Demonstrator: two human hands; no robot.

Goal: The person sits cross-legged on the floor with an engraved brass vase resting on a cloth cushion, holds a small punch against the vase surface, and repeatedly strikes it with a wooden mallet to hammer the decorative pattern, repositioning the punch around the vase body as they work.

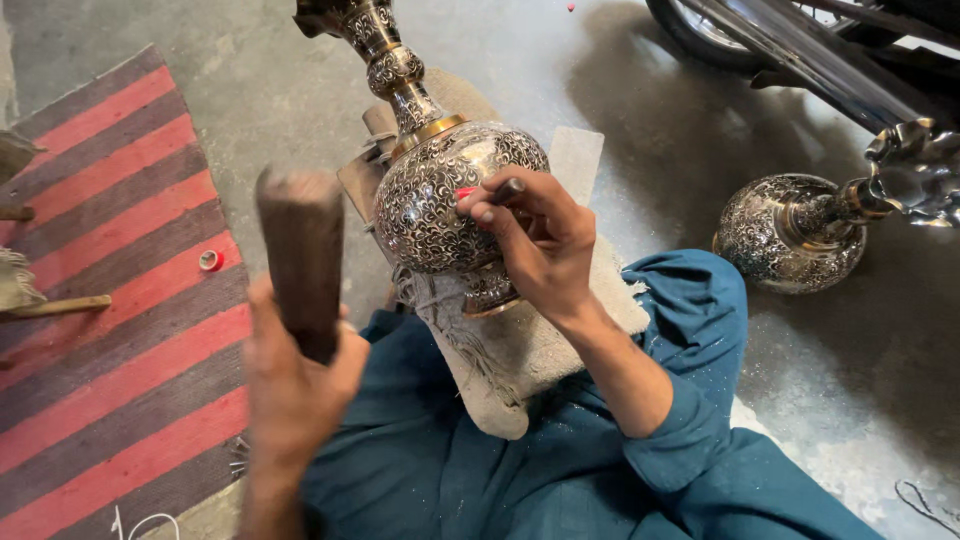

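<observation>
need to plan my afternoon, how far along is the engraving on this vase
Looks late-stage. Done: the vase on the lap already carries scrollwork across its visible body and neck, like the second vase on the floor. In hand: the right hand sets a small chisel on the body; the left hand raises a wooden mallet. Left: the far side is hidden.

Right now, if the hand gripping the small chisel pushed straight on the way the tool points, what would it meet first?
The right hand aims the chisel left, tip seemingly already against the engraved metal vase. It would meet the vase's round belly first, though exact contact is hard to judge.
</observation>
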